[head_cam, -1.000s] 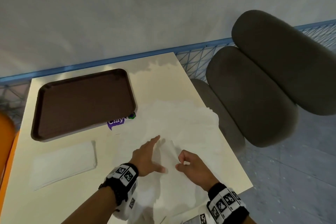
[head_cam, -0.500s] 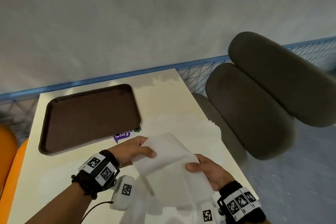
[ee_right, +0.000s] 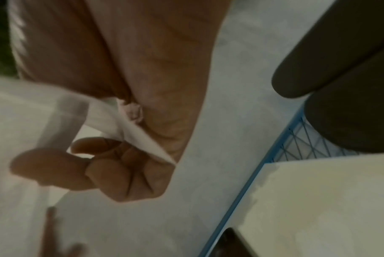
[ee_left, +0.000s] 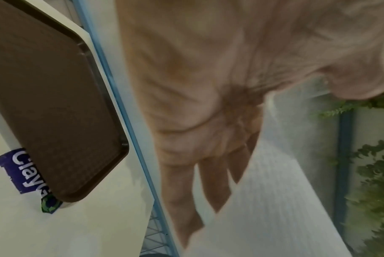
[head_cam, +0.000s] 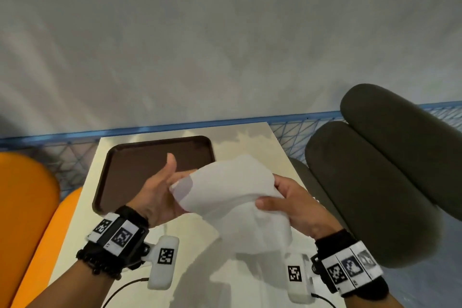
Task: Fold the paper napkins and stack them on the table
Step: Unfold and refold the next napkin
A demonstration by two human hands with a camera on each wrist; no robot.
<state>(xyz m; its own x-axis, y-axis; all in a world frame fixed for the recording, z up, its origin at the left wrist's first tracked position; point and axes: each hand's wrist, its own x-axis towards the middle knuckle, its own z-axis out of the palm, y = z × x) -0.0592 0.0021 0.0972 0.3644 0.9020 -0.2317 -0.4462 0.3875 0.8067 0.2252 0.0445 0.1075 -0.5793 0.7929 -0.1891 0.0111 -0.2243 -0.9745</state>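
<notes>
White paper napkin (head_cam: 240, 190) lifted higher at frame centre than before.
Right hand (head_cam: 297, 205) pinches its edge; left hand (head_cam: 160, 190), fingers straight, touches it.

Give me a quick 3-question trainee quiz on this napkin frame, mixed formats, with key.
1. True or false: the napkin lies flat on the table.
2. Multiple choice: what lies on the far side of the table? A) brown tray B) glass bowl C) metal rack
3. Fill in: the right hand ____ the napkin, while the left hand meets it with straight fingers and raised thumb.

Key: 1 false, it is held up in the air between both hands; 2 A; 3 grips.
</notes>
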